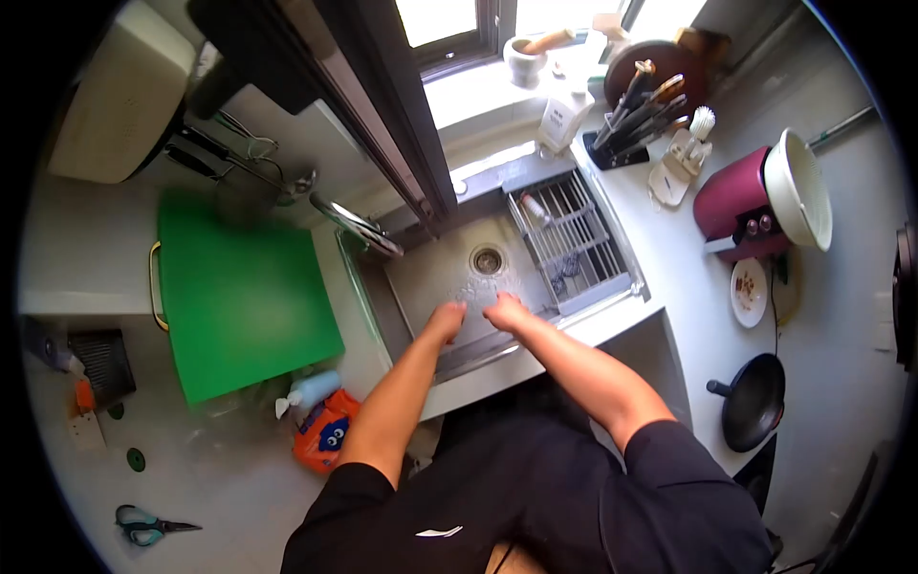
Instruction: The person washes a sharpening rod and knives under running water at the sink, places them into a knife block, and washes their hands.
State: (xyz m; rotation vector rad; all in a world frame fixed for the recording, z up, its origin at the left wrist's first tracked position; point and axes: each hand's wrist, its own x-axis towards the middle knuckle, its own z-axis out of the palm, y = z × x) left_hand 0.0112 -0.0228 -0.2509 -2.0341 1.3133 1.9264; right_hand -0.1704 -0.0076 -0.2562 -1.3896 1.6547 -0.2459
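Both hands hang over the steel sink (421, 277), apart from each other, near its front edge. My left hand (447, 321) is closed, its fingers curled in, and I see nothing in it. To its right, my right hand (506, 311) is closed in the same way and also shows nothing held. Water drops glisten on the sink floor just beyond them, close to the drain (487, 259). A metal dish rack (574, 239) sits across the sink's right side. The faucet (359, 227) stands at the sink's left.
A green board (249, 297) lies left of the sink, with an orange packet (325, 430) near its front corner. Scissors (153, 525) rest lower left. To the right are a knife block (617, 148), a maroon appliance (732, 206), a small plate (749, 311) and a black pan (754, 402).
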